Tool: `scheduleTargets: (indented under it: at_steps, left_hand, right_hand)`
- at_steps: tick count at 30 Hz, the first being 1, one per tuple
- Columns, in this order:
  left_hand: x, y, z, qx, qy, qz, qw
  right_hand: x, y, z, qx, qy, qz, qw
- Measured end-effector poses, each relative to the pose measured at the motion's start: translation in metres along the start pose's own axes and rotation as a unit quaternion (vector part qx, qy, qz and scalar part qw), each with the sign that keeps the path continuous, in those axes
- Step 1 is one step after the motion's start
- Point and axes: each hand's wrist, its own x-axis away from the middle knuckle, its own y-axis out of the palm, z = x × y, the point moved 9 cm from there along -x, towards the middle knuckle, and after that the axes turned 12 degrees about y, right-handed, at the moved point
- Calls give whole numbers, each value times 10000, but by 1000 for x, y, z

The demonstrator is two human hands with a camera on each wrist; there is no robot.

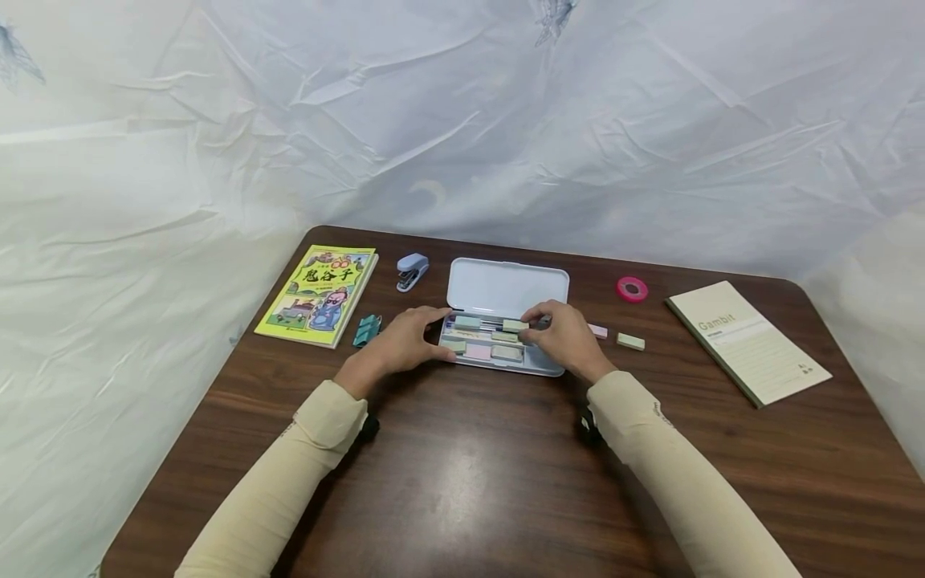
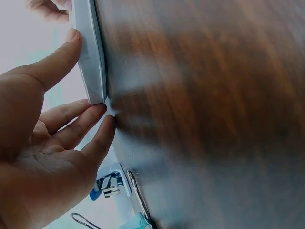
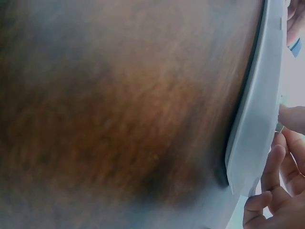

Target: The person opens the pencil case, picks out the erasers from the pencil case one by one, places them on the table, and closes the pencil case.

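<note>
A white pencil case (image 1: 535,363) lies with its lid (image 1: 508,287) folded back. Pens and several pastel erasers, among them a pink eraser (image 1: 478,352) and a green eraser (image 1: 454,347), fill its tray. My left hand (image 1: 407,341) holds the case's left end, thumb at the front edge and fingers behind; the left wrist view shows these fingertips (image 2: 97,109) against the end wall. Over the tray's right half, my right hand (image 1: 564,333) pinches a light green eraser (image 1: 515,325) between thumb and fingers. In the right wrist view those fingers partly hide it.
Right of the case lie a pink eraser (image 1: 597,331), a green eraser (image 1: 631,342), a pink tape roll (image 1: 632,289) and a notebook (image 1: 747,341). Leftward are a stapler (image 1: 413,271), teal binder clips (image 1: 367,330) and a yellow book (image 1: 316,295). A draped sheet (image 1: 462,144) backs the table.
</note>
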Motion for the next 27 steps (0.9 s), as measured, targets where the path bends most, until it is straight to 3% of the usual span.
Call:
scheduleTargets:
  at_steps: [5, 7, 12, 15, 27]
  left_hand:
    - [0, -1, 1, -7, -34, 21, 10000]
    - [-3, 2, -7, -80, 35, 9, 10000]
    - [0, 0, 1, -57, -22, 11, 10000]
    - [6, -5, 13, 64, -161, 7, 9999]
    - [5, -4, 9, 60, -139, 33, 9999]
  right_hand:
    - [1, -4, 3, -120, 40, -1, 9999]
    - [1, -7, 5, -149, 27, 11, 9999]
    - [2, -14, 10, -251, 0, 72, 9997]
    - [6, -20, 14, -326, -9, 102, 9994]
    - [13, -47, 42, -583, 326, 235, 9975]
